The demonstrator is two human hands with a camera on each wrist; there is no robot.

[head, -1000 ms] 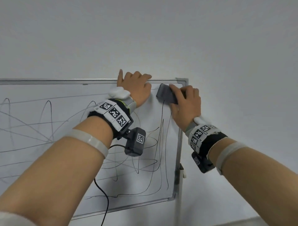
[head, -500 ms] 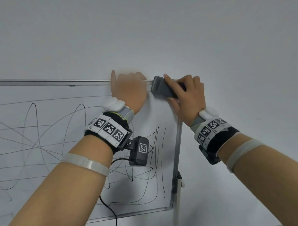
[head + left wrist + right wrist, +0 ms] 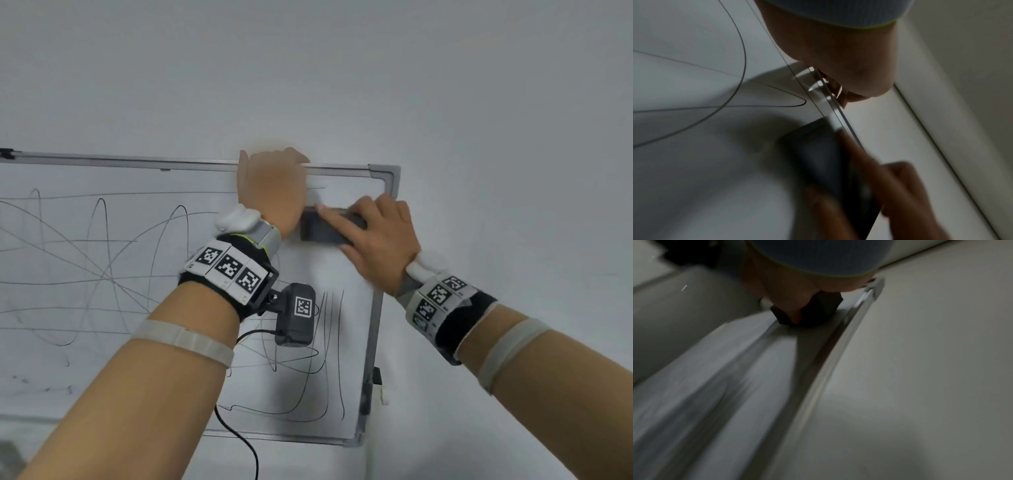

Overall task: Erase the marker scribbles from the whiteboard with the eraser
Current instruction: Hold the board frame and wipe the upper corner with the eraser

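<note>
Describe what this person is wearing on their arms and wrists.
Both arms are bare. Behind the left hand and the right hand, each wrist carries a black band with white square-code tags, a grey cuff and a white pad. A translucent strap circles each forearm. A dark grey tagged camera box with a black cable hangs under the left wrist.

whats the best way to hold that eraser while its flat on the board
By its two long edges, coming from the front and right, as the right hand does now: fingers over the top edge, thumb under the bottom one. The eraser is a flat dark block lying lengthwise against the whiteboard, so only its back and edges are free, and this grip presses it flat.
</note>
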